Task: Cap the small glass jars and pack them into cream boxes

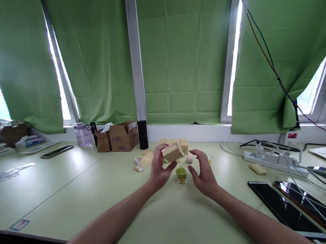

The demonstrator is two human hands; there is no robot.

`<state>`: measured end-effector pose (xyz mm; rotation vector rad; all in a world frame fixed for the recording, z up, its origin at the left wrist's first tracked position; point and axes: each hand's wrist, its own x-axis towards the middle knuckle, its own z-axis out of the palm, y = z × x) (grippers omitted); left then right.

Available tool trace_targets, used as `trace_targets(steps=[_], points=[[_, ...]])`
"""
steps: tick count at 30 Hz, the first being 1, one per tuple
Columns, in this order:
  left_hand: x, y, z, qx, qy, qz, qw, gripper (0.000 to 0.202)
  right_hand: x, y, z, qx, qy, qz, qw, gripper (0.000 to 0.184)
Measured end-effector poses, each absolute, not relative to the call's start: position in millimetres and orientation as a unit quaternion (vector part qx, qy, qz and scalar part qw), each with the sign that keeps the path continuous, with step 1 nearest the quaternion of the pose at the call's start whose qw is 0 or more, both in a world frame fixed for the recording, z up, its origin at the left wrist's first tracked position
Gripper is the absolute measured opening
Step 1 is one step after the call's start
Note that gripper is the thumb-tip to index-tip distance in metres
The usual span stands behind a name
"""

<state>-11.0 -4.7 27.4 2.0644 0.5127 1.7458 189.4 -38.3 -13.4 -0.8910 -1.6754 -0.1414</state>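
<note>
With left hand [158,171], pinching small tan box [172,153] between thumb and fingers, tilted, above counter [163,217]. With right hand [205,175], spread and loosely curved, just beside green-lidded jar [181,175] standing on counter. Farther back: row of tan boxes [184,146], small pale block [189,159]. To the left: opened tan packaging [144,160], then brown cardboard box [122,140] beside black cylinder [143,135]. To the right: white power strip [274,162], dark-screened devices [284,206].

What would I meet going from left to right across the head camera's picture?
Flat dark-screened device, purple bottle, printed cardboard box, black cylinder, left hand, green-topped container, right hand, white power strip.
</note>
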Motion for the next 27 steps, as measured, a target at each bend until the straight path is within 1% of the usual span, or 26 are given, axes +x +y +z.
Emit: trace_targets(steps=[2, 4, 6, 8, 15, 23, 27], points=[[-10.5, -0.9, 25.4, 0.709, 0.174, 0.615, 0.298, 0.052, 189.1, -38.6, -13.0, -0.383, -0.715, -0.059, 0.582, 0.051], [-9.9, 1.8, 23.6, 0.685, 0.168, 0.599, 0.381, 0.052, 188.7, -39.4, -12.3, -0.384, -0.714, -0.056, 0.582, 0.051], [-9.1, 3.2, 22.3, 0.66, 0.176, 0.58, 0.444, 0.054, 188.1, -40.5, -11.2, -0.382, -0.715, -0.054, 0.584, 0.05], [-8.1, 3.6, 21.7, 0.644, 0.189, 0.565, 0.48, 0.057, 187.4, -42.0, -9.8, -0.376, -0.716, -0.051, 0.586, 0.05], [-4.9, 2.5, 21.8, 0.65, 0.203, 0.565, 0.467, 0.063, 184.5, -48.0, -4.5, -0.341, -0.731, -0.033, 0.59, 0.051], [-3.7, 1.7, 21.9, 0.649, 0.222, 0.554, 0.471, 0.065, 180.1, -52.4, -4.8, -0.316, -0.748, 0.041, 0.583, 0.058], [-3.6, 1.8, 21.3, 0.654, 0.237, 0.549, 0.464, 0.064, 178.9, -54.2, -4.6, -0.305, -0.75, 0.097, 0.58, 0.054]])
